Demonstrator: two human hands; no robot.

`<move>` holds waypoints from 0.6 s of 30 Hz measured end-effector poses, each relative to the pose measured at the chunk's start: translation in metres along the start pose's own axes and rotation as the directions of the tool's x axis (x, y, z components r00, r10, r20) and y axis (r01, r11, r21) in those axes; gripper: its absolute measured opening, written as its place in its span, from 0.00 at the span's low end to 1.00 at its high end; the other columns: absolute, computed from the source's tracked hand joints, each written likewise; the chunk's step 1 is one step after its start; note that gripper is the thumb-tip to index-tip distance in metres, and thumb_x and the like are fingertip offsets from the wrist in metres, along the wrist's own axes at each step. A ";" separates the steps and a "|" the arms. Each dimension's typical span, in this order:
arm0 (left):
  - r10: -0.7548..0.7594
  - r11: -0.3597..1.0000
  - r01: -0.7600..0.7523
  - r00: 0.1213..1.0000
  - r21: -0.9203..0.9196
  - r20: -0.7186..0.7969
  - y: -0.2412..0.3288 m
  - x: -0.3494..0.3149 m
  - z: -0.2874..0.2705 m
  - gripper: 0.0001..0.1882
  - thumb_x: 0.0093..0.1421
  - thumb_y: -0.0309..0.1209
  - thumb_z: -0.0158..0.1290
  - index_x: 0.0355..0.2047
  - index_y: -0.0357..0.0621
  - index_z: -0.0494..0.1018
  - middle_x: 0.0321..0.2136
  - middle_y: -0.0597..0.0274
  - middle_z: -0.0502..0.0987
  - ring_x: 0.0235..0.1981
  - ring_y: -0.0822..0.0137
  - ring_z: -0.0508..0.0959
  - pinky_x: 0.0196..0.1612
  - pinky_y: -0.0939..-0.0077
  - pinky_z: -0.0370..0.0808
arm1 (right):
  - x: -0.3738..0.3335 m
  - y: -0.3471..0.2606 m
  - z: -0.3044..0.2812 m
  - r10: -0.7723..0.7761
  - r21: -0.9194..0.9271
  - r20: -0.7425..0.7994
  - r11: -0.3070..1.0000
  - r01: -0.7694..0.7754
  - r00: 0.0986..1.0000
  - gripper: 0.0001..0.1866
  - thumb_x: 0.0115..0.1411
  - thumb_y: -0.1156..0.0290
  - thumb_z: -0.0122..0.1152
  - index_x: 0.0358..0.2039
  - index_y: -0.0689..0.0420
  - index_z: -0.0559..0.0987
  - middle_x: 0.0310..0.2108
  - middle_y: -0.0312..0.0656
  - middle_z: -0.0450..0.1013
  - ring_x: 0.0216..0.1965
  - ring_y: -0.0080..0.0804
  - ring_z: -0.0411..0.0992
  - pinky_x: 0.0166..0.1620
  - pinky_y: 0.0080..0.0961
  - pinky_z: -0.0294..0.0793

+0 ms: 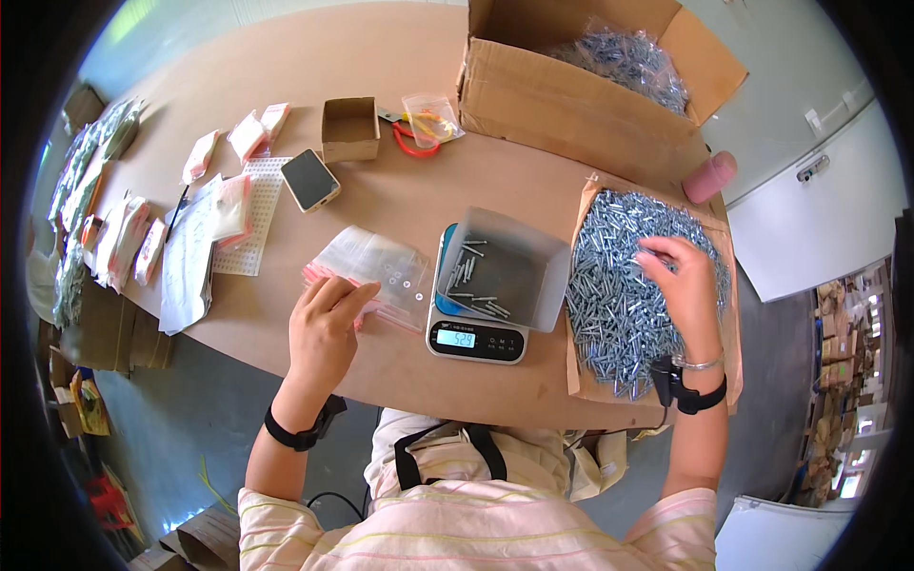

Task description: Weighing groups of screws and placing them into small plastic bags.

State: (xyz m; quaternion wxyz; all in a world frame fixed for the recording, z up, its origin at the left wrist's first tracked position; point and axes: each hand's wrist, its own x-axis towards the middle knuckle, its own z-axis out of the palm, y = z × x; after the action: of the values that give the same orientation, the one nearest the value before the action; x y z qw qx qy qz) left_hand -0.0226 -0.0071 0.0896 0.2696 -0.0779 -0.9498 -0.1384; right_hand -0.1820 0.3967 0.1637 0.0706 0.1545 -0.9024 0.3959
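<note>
My left hand (328,324) is at the near edge of a stack of clear zip bags (367,255) with red edges. Its fingers are bent together, and I cannot make out what they hold, if anything. Over a large heap of silver screws (619,285) on the right is my right hand (681,281), its thumb and fingers drawn into a pinch; whatever is between the tips is too small to name. Between my hands a digital scale (476,343) with a lit display carries a grey, translucent plastic bin (538,276). Several loose screws (465,271) lie inside the bin.
Behind the screws stands an open cardboard box (562,109) with bagged hardware; a pink roll (709,178) is beside it. Farther left are red-handled scissors (416,143), a small cardboard box (349,130), a phone (310,181), paper sheets (190,257) and filled bags (124,238).
</note>
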 end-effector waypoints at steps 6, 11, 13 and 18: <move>-0.187 0.962 0.195 0.980 -0.192 0.061 0.012 -0.007 0.005 0.10 0.50 0.17 0.58 0.33 0.42 0.76 0.29 0.58 0.76 0.30 0.52 0.78 0.33 0.62 0.75 | 0.001 -0.063 0.070 -0.200 0.149 0.213 0.974 0.170 0.956 0.09 0.58 0.76 0.70 0.40 0.61 0.85 0.34 0.45 0.81 0.32 0.36 0.80 0.37 0.27 0.78; -0.278 0.945 0.300 0.946 -0.131 0.165 0.012 -0.025 0.000 0.11 0.57 0.23 0.62 0.26 0.41 0.69 0.26 0.58 0.75 0.25 0.51 0.77 0.27 0.62 0.73 | 0.001 -0.058 0.087 -0.359 0.108 0.183 0.933 0.344 0.915 0.08 0.59 0.77 0.68 0.39 0.62 0.84 0.32 0.44 0.80 0.31 0.35 0.80 0.35 0.26 0.78; -0.291 0.928 0.328 0.935 -0.179 0.203 0.013 -0.029 -0.009 0.10 0.57 0.24 0.63 0.27 0.40 0.71 0.26 0.58 0.74 0.24 0.51 0.76 0.26 0.62 0.73 | 0.000 -0.065 0.081 -0.238 0.184 0.216 0.962 0.199 0.947 0.07 0.60 0.77 0.67 0.39 0.63 0.84 0.32 0.43 0.80 0.31 0.30 0.80 0.34 0.25 0.78; -0.314 0.850 0.309 0.948 -0.428 0.061 0.022 -0.022 -0.012 0.07 0.56 0.26 0.65 0.30 0.39 0.77 0.22 0.59 0.72 0.22 0.55 0.73 0.25 0.65 0.71 | -0.003 -0.055 0.069 0.100 0.619 0.340 0.724 -0.303 0.935 0.11 0.68 0.74 0.61 0.49 0.64 0.80 0.37 0.38 0.80 0.35 0.20 0.79 0.43 0.19 0.83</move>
State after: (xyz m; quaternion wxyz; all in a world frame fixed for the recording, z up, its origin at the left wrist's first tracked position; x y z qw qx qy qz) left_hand 0.0068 0.0085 0.0920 0.2250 0.0200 -0.8938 -0.3874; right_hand -0.1610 0.3115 0.1550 -0.1625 0.1244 -0.7146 0.6689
